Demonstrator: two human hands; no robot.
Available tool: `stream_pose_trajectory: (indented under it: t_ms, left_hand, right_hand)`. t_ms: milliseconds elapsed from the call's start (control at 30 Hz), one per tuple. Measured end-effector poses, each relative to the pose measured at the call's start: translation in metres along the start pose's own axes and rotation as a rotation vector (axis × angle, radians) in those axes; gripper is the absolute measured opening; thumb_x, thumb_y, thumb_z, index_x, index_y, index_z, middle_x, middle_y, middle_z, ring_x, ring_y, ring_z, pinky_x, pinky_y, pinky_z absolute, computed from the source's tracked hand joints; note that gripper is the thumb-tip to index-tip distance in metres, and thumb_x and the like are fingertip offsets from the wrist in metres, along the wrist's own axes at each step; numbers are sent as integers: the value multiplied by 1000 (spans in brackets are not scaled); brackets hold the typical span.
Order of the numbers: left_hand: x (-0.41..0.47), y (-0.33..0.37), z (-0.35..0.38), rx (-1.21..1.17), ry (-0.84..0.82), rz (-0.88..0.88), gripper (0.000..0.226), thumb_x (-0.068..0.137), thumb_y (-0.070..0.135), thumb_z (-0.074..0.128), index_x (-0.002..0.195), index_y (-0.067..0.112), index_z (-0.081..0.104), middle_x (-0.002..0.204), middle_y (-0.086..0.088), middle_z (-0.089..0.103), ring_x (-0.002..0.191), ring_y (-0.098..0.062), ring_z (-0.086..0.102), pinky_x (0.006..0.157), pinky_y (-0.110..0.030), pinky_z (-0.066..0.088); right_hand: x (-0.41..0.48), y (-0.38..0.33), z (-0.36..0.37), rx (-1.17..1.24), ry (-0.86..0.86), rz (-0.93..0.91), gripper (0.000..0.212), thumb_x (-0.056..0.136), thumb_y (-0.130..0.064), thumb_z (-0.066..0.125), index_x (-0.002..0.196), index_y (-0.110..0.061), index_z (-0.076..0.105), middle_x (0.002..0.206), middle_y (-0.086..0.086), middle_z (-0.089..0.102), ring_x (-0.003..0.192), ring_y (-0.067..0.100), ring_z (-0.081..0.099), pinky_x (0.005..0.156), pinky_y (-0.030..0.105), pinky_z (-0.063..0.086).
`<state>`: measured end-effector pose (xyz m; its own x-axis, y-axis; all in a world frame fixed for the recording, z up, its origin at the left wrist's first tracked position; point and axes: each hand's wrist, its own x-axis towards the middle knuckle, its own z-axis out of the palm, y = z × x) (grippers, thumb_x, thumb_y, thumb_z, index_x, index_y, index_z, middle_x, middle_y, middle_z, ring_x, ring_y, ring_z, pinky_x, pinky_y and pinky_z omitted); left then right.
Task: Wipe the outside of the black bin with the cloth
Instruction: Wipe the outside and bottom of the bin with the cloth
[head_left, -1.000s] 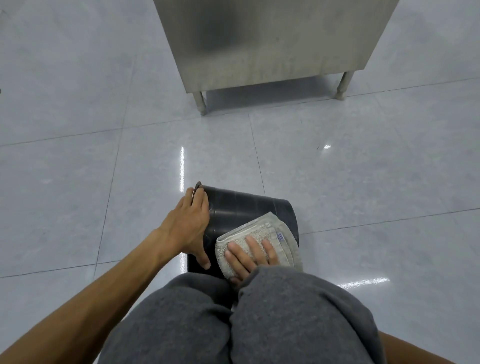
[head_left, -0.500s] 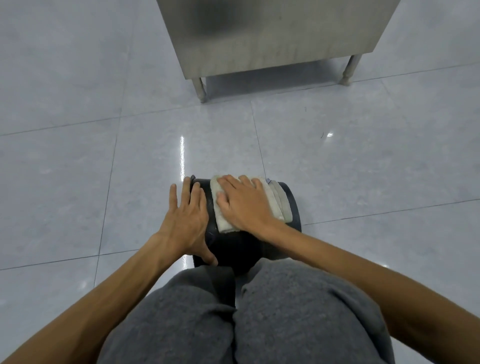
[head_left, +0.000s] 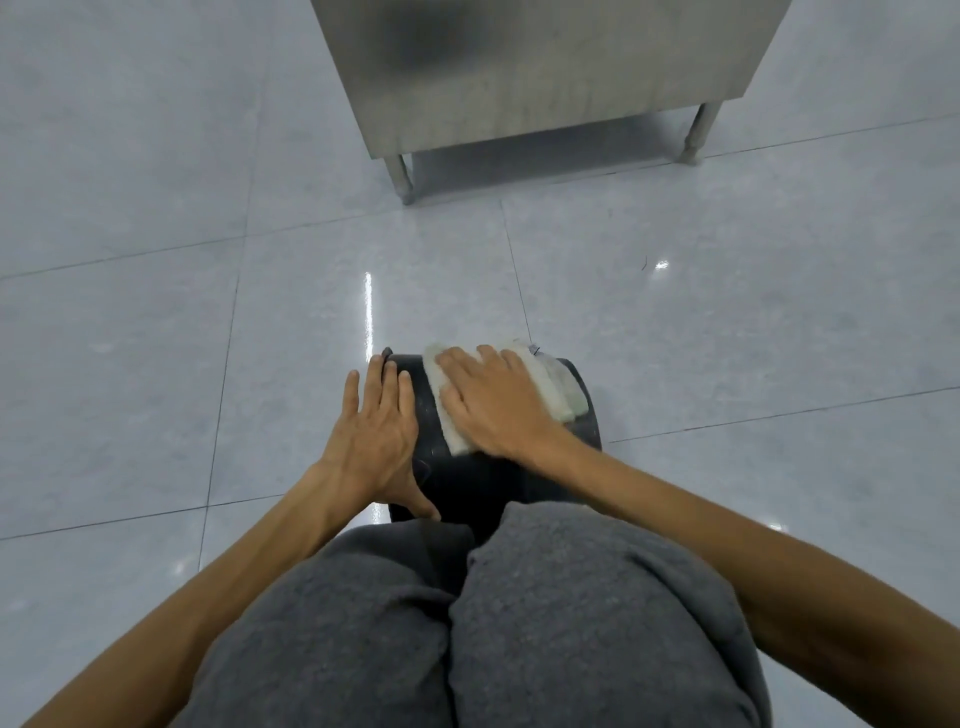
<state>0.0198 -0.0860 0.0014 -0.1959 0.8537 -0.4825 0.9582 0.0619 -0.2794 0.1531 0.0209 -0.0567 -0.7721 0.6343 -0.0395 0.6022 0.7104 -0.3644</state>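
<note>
While the left hand (head_left: 382, 441) lies spread, bracing the black bin (head_left: 467, 478), the right hand (head_left: 493, 405), flat, should press the cloth (head_left: 556, 384) evenly across its curved side

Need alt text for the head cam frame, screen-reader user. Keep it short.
A person's right hand presses a folded pale cloth flat against the far end of a black bin lying on its side on a grey tiled floor, while the left hand lies open on the bin's left side. Grey-trousered knees fill the foreground; a steel cabinet on legs stands beyond.
</note>
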Motion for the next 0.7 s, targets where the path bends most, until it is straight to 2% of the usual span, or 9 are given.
stream_pose_trajectory:
  t_ms: [100,200,267,367,433,533,567,633,700]
  left_hand:
    - [2,2,-3,-21,-2,-9,171,39,100,60,151,-10,-9,162,-30,-11,150,-45,-16,120,-59,-2]
    - [-1,4,2,-22,9,-21,170,40,100,59,152,-9,-7,162,-31,-9,150,-46,-15,123,-58,1]
    - [-6,7,6,-59,36,-24,167,43,98,61,153,-9,-6,163,-30,-8,150,-45,-15,123,-58,1]
    - [-10,11,9,-90,68,-17,164,46,98,59,154,-7,-6,163,-28,-6,150,-44,-14,121,-56,-4]
    - [-12,14,14,-77,79,-36,164,44,100,56,154,-8,0,163,-29,0,151,-45,-7,121,-57,-1]
    - [-12,14,18,-16,134,-75,159,43,96,62,150,-11,14,159,-30,20,151,-47,9,121,-61,18]
    - [-12,13,16,-39,119,-65,161,43,96,62,151,-10,9,161,-31,13,151,-46,4,122,-61,14]
    - [-13,14,11,-117,65,-33,167,43,97,63,153,-7,-7,162,-29,-9,151,-44,-13,123,-57,2]
    - [-11,13,6,-120,55,-19,169,43,95,67,153,-4,-14,162,-28,-16,149,-43,-20,123,-56,0]
  right_hand:
    - [-59,-12,25,-66,96,-83,61,103,-43,32,159,-19,31,163,2,37,147,33,32,122,56,21]
    - [-81,-10,42,-114,119,-142,66,101,-44,37,161,-20,27,165,1,34,151,33,31,124,56,13]
    - [-72,-16,38,-71,127,-96,62,102,-43,35,159,-20,32,163,-1,37,148,30,34,124,55,14]
    - [-35,-27,19,-7,122,14,58,103,-41,29,154,-18,43,156,-1,48,138,29,44,118,55,27]
    - [-4,-26,5,23,52,80,56,101,-39,27,144,-17,54,146,0,58,123,29,54,107,52,35]
    - [40,-11,-12,125,-213,221,48,102,-42,27,121,-20,66,130,5,68,104,28,57,96,49,36]
    - [51,-2,-16,147,-303,278,50,103,-46,26,119,-20,66,129,6,68,103,27,56,96,49,36]
    - [63,21,-24,184,-430,395,57,102,-52,26,130,-18,63,137,11,62,111,30,57,96,46,38]
    - [68,40,-31,189,-512,461,61,103,-53,29,141,-15,57,145,14,55,124,33,54,97,43,38]
